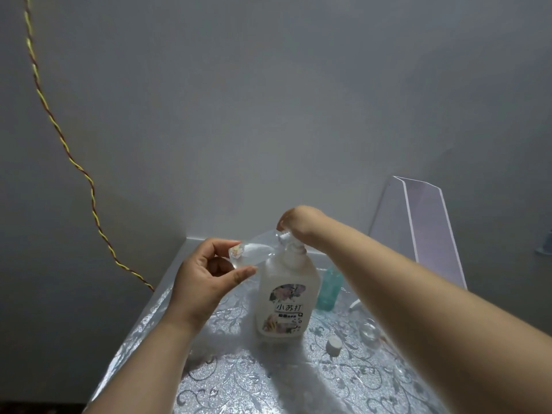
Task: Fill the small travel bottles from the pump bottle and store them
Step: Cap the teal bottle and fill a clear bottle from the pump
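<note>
Head view: the left hand (206,276) grips the clear travel bottle (254,251) by its base, thumb and fingers curled round it. The bottle is tipped sideways, mouth at the spout of the pump bottle (283,306), which stands upright toward the table's (239,383) far edge. The right hand (297,222) sits on the pump head, fingers hidden, so I cannot tell its grip. A teal bottle (328,289) stands just behind, and a white cap (334,345) lies toward the right edge.

The front of the counter (254,383) is open. The pump bottle (283,297) stands in the middle, a green bottle (328,289) close behind, a white cap (334,345) on the right.
</note>
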`<state>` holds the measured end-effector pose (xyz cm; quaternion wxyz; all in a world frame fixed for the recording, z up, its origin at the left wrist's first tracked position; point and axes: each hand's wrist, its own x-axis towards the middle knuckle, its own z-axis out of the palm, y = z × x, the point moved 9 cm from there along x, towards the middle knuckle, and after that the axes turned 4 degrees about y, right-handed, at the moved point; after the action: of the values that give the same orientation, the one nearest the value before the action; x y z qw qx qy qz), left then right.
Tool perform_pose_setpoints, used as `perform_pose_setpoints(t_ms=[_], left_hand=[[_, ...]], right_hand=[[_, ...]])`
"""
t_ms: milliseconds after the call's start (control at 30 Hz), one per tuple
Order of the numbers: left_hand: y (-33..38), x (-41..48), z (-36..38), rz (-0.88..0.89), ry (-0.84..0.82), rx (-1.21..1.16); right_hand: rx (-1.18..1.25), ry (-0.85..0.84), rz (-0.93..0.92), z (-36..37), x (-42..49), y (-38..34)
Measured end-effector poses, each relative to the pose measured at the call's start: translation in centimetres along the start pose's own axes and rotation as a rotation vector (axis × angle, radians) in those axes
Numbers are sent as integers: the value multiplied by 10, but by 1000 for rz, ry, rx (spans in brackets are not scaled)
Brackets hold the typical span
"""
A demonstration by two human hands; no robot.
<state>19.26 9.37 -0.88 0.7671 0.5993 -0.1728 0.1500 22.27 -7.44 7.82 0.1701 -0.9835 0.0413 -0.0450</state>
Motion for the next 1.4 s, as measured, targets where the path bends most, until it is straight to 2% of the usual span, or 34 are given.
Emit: perform_pose_setpoints(t_ms=[100,233,300,400,533,600,667,733,867,1000,1233,1300,1400], left_hand=[[4,-1,1,17,4,1],[10,-1,3,34,10,1],[12,-2,4,42,11,1],[13,-2,3,54,17,14],[10,-1,2,51,20,5],[10,-1,2,44,20,7],[7,1,0,38,11,28],[2,2,-1,15,8,30],[0,1,-3,-6,9,21],[3,1,-3,1,17,29],[7,0,-1,14,16,32],[9,-1,-1,21,18,29],[10,-1,0,25,10,21]], right_hand=[[58,40,-53,-13,-1,-3],[287,145,-115,-54,-7,-20],[291,197,-145,-71,-8,-29],[260,164,-140,-67,-12,-35],[54,2,5,-19,-12,-17],[31,-87,26,-2,-12,-8],[71,-24,0,-3,-9,-6],[67,-69,5,7,-6,-3],[181,-28,30,10,-6,1],[157,-22,-3,4,-8,-1],[255,179,-71,-60,-5,-17],[198,160,-78,-55,-5,-20],[-21,-5,-34,-18,-7,-14]])
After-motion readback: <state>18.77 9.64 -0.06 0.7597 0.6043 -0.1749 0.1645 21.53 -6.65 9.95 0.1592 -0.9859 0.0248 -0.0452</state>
